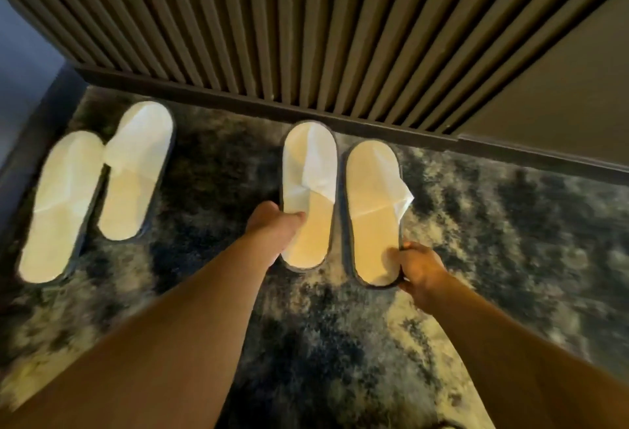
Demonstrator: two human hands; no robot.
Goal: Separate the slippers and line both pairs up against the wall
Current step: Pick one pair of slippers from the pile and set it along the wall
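Two pairs of white slippers with dark soles lie on the carpet, toes toward the ribbed wall (pixel 306 37). The left pair is one slipper (pixel 61 204) at the far left and one (pixel 136 169) beside it, set further forward. In the right pair, my left hand (pixel 272 221) grips the left slipper (pixel 308 197) at its left edge, thumb on the insole. My right hand (pixel 420 267) holds the heel of the right slipper (pixel 372 214), whose upper sticks out to the right. The two right slippers lie side by side, nearly touching, close to the skirting board (pixel 374 123).
A dark, mottled shaggy carpet (pixel 510 224) covers the floor. A plain dark panel (pixel 561 88) adjoins the ribbed wall on the right. A bluish wall surface (pixel 23 64) closes off the left side.
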